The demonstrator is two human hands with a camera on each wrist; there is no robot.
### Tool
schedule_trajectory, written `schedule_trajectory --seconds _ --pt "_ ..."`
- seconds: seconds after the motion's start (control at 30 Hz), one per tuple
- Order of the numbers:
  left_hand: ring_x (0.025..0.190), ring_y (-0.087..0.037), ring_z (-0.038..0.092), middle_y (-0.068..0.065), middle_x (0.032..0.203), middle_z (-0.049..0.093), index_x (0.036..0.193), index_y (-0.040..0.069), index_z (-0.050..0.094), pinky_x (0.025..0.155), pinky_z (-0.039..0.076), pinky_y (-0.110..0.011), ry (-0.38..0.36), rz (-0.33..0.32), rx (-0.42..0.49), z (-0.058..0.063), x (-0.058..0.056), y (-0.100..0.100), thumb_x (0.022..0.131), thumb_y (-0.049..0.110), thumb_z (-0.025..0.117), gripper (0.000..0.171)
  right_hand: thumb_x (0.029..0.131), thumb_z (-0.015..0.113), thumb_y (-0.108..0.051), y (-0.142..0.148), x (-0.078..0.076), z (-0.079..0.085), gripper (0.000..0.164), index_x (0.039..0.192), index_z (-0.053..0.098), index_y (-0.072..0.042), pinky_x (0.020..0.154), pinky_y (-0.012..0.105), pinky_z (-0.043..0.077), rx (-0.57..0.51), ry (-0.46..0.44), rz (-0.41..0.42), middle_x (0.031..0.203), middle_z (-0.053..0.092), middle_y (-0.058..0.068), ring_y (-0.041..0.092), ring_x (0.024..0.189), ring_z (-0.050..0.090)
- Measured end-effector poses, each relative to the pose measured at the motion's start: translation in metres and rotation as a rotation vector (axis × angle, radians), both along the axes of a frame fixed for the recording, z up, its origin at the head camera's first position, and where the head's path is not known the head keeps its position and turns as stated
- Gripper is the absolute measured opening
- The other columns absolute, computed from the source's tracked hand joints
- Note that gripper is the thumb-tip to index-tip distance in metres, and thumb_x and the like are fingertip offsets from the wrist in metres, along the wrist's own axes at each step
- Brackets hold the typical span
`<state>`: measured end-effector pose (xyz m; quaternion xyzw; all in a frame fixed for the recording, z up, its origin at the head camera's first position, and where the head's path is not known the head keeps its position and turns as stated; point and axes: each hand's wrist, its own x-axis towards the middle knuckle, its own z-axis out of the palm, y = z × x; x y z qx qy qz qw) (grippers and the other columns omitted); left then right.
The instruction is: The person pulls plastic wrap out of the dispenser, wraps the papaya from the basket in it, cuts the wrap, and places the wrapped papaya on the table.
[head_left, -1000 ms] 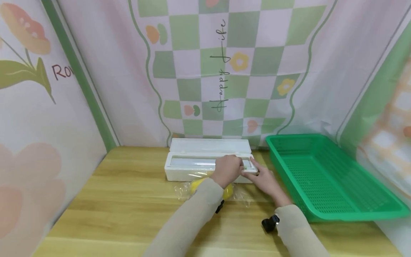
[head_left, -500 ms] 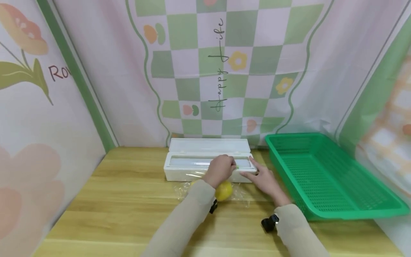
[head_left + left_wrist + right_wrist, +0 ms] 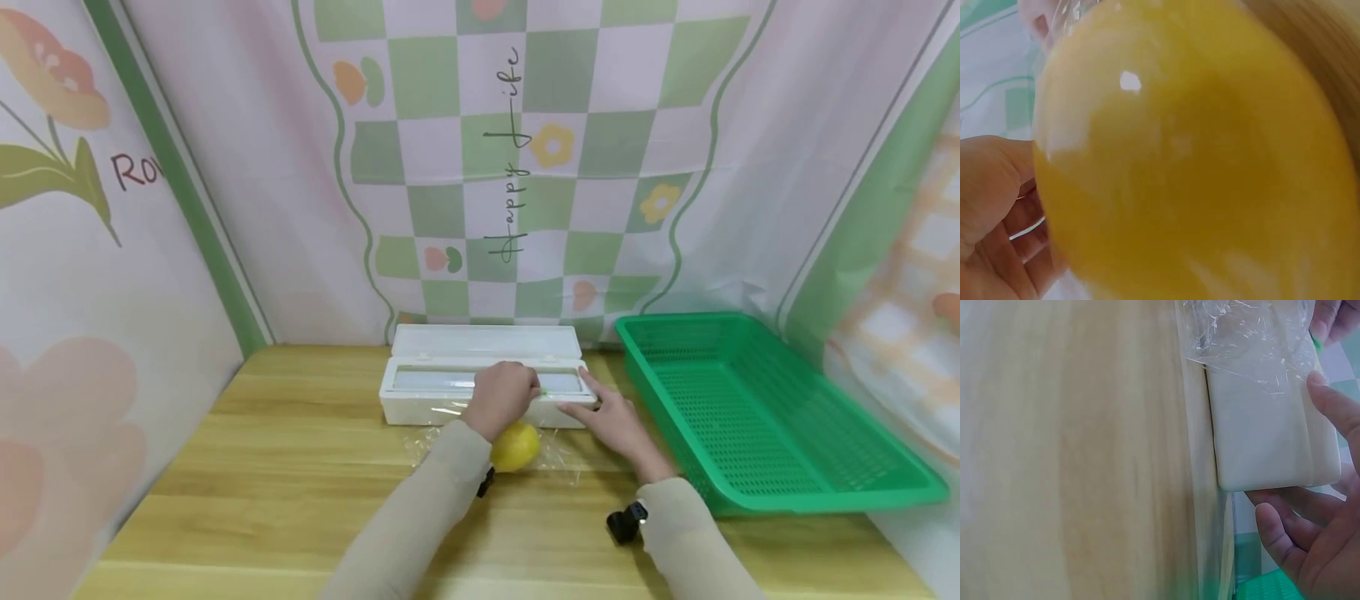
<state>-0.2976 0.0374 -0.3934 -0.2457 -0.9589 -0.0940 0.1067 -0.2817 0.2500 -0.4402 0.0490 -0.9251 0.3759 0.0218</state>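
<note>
A white cling film dispenser box [image 3: 420,410] stands with its lid [image 3: 487,342] raised at the back. Along its front edge, my left hand [image 3: 501,400] pinches a small green slide cutter [image 3: 1316,342]. My right hand [image 3: 615,421] holds the right end of the box, thumb on the front edge and fingers around the end. Clear cling film [image 3: 1241,337] hangs over the front onto the table. Just in front of the box lies a yellow lemon-like fruit [image 3: 517,447] under the film; it fills the left wrist view and hides part of my left hand there.
To the right, a large green plastic basket [image 3: 757,492] stands close to my right forearm. The wooden table [image 3: 247,483] runs out in front and to the left. A patterned curtain [image 3: 420,183] hangs right behind the box.
My left hand has slid leftward along the box's front edge with the slide cutter. More of the yellow fruit shows now. My right hand stays at the box's right end.
</note>
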Motion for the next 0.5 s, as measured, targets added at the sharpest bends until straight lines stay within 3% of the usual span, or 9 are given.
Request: schedule_trajectory --seconds 0.1,0.17,0.27,0.5 --pt "0.086 -0.009 0.066 0.01 0.092 0.073 0.096 0.023 0.081 0.071 0.057 -0.032 -0.003 -0.007 0.016 -0.001 -0.001 -0.008 0.097 0.03 0.069 0.014 0.084 0.066 -0.068 0.001 0.0 0.0 0.098 0.159 0.027 -0.019 0.098 0.054 0.044 -0.004 0.003 -0.004 0.155 0.03 0.03 0.037 0.124 0.047" --pt "0.084 -0.007 0.065 0.011 0.089 0.072 0.094 0.024 0.081 0.068 0.056 -0.03 0.003 -0.006 0.016 -0.001 -0.001 -0.013 0.096 0.032 0.07 0.013 0.084 0.066 -0.068 0.001 0.001 -0.001 0.098 0.159 0.026 -0.019 0.104 0.059 0.041 -0.006 0.0 -0.008 0.155 0.029 0.03 0.041 0.136 0.039" --pt "0.079 -0.005 0.062 0.012 0.086 0.07 0.089 0.026 0.079 0.063 0.053 -0.031 0.015 -0.001 0.011 -0.002 -0.001 -0.019 0.096 0.035 0.07 0.015 0.084 0.066 -0.068 0.001 0.001 -0.001 0.098 0.159 0.026 -0.019 0.108 0.061 0.035 -0.009 -0.006 -0.01 0.155 0.029 0.029 0.044 0.142 0.03" --pt "0.082 -0.007 0.066 0.013 0.09 0.072 0.095 0.027 0.081 0.06 0.053 -0.033 0.045 0.007 0.012 -0.001 0.002 -0.027 0.096 0.035 0.07 0.014 0.083 0.065 -0.071 0.0 0.0 0.0 0.1 0.16 0.025 -0.019 0.111 0.062 0.029 -0.007 -0.015 -0.007 0.156 0.028 0.028 0.045 0.143 0.026"
